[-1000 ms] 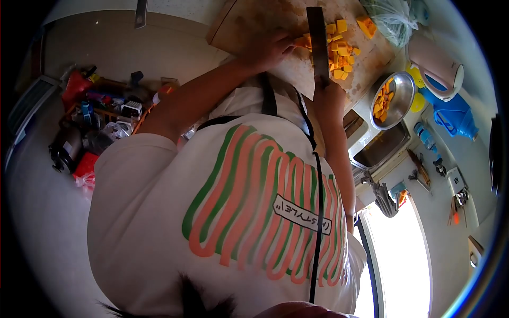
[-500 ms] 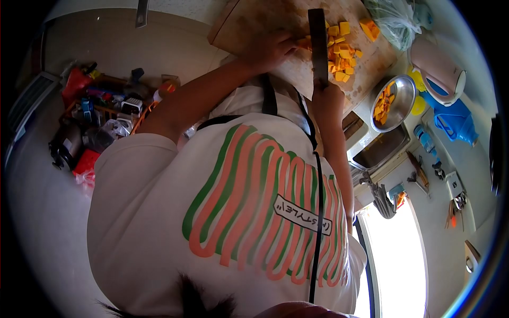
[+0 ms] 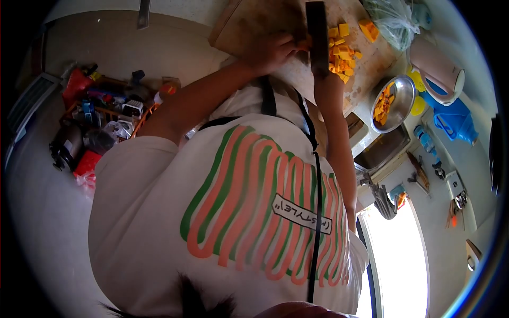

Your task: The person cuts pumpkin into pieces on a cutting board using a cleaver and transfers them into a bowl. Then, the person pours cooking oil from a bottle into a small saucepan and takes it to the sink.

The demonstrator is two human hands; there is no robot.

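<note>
My right hand (image 3: 327,85) is wrapped round the handle of a broad dark kitchen knife (image 3: 318,40), whose blade points away from me over the wooden cutting board (image 3: 241,29). To the left of the blade, my left hand (image 3: 273,53) has its fingers bent round an orange piece of pumpkin (image 3: 303,45), only partly visible. Right of the knife lies a heap of diced pumpkin (image 3: 342,55). A larger pumpkin chunk (image 3: 369,31) sits apart near the board's far right edge.
A steel bowl (image 3: 407,100) with pumpkin pieces stands right of the board, by a sink (image 3: 382,151). Beyond are a plastic bag (image 3: 395,21), a pale kettle (image 3: 437,69) and a blue jug (image 3: 455,119). A cluttered orange basket (image 3: 140,124) is at left.
The knife and my right hand have shifted slightly away from me and to the left, the blade coming closer to my left fingers. My left hand stays nearly in place.
</note>
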